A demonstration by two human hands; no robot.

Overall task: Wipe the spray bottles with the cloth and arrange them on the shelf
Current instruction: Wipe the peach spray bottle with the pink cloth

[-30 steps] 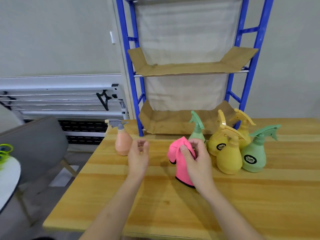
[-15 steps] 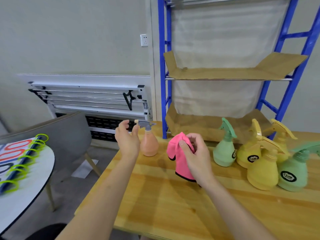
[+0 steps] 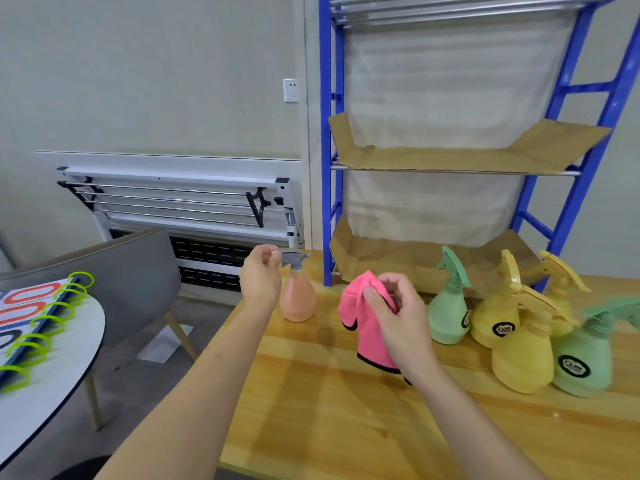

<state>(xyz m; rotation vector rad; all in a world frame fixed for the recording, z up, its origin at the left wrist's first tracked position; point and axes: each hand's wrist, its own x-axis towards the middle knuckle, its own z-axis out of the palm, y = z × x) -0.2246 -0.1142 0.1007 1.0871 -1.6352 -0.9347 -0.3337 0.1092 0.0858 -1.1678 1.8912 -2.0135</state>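
The left hand (image 3: 261, 277) has reached the peach plastic spray bottle (image 3: 297, 299), fingers (image 3: 273, 256) now curling at its grey trigger, whether gripping I cannot tell. Right fingers (image 3: 372, 299) pinch the pink cloth (image 3: 369, 327); wiping looks next.

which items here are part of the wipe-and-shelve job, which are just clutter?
Job:
- pink cloth, gripped by right hand
- orange spray bottle, left hand at its grey trigger head
- two green bottles, three yellow bottles, standing on the wooden table
- blue shelf, cardboard-lined

Clutter:
- grey chair
- round table with ring-bound sheets
- folded white rack
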